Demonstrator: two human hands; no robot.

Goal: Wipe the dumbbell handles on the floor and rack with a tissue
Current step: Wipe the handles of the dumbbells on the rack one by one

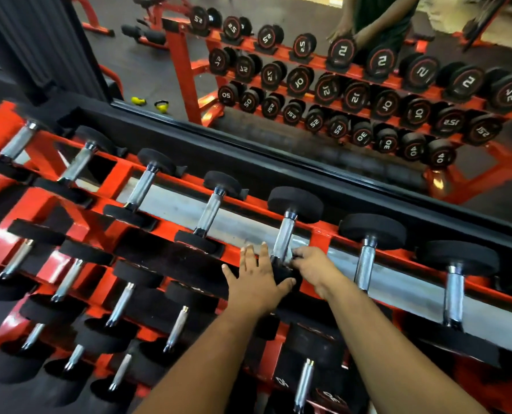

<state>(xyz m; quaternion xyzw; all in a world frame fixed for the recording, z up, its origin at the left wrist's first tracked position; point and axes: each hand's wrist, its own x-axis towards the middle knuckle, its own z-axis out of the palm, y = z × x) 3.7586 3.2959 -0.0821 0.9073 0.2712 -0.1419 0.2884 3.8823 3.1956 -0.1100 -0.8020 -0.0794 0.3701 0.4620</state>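
Chrome dumbbell handle (284, 236), top tier of red rack (317, 240). Left hand (256, 282): fingers straight, pressing the near head steady. Right hand (310, 264): curled at the handle's base; tissue barely visible. Advised: wipe full length, head kept braced.

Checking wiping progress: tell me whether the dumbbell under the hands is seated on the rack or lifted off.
Seated. The dumbbell lies across the rack rails, with left hand flat on its near head.

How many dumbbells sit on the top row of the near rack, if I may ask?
7 dumbbells, left to right: first, second, third, fourth, fifth (left hand on it, right hand holding tissue), sixth, seventh. More may lie beyond the frame.
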